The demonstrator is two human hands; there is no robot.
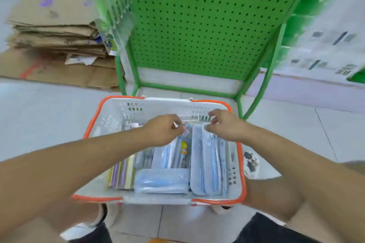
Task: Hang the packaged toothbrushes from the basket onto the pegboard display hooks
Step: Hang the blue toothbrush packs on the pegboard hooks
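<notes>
the blue toothbrush pack (210,161) lies in the right half of the basket (242,163), long axis running from the lower frame up toward the pegboard (197,21), header end at the top. right there the right hand (223,126) pinches its upper edge with curled fingers, the nearer hand. the left hand (164,130) curls onto a neighbouring pack (182,149) just left of it; exact hold is blurred. the lift looks to go straight up-frame to the board, whose hooks can't be made out.
</notes>
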